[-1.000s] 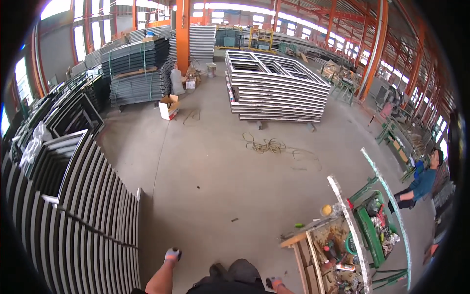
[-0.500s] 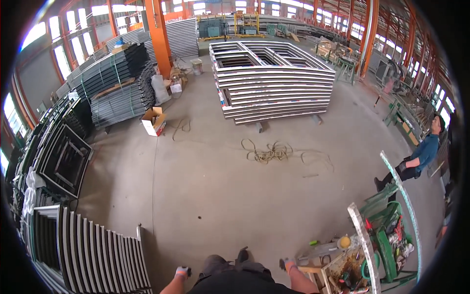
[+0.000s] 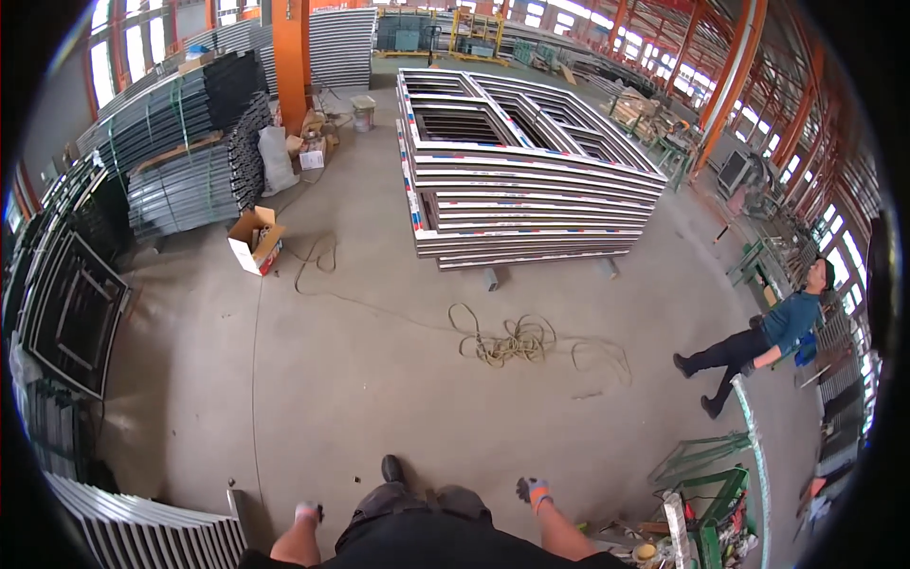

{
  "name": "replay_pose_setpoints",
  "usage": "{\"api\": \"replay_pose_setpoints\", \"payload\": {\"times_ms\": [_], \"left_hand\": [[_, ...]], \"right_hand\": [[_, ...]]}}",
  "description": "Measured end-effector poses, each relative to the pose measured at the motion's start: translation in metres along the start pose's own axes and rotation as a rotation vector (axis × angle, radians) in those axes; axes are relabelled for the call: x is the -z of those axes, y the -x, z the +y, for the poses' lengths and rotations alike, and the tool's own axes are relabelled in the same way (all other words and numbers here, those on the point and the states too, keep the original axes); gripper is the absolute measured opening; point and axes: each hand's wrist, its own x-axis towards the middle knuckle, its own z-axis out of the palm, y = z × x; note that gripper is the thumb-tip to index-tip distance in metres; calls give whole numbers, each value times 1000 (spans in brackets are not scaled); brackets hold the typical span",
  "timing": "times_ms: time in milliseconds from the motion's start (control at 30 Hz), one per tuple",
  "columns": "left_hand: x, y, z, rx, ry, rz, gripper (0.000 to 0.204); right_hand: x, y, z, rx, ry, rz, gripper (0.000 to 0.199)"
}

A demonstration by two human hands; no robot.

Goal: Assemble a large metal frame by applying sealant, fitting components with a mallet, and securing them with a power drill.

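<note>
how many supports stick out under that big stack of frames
2 visible: one support under the stack of frames, left of the middle of its near edge; the other near that edge's right end. More may be hidden.

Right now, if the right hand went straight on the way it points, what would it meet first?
Probably the grey floor: the right hand seems to point forward, slightly left. If its line runs level, the way looks free toward the loose rope; depth is unclear.
</note>
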Motion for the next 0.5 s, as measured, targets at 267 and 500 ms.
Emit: {"api": "replay_pose_setpoints", "payload": {"times_ms": [267,500], "left_hand": [[-26,64,491,-879,-169,187,23],[25,-51,570,-1046,-801,344,22]], "right_hand": [[-61,-37,105,-322,366,144,19],[-159,-115,-50,-165,322,-39,28]]}}
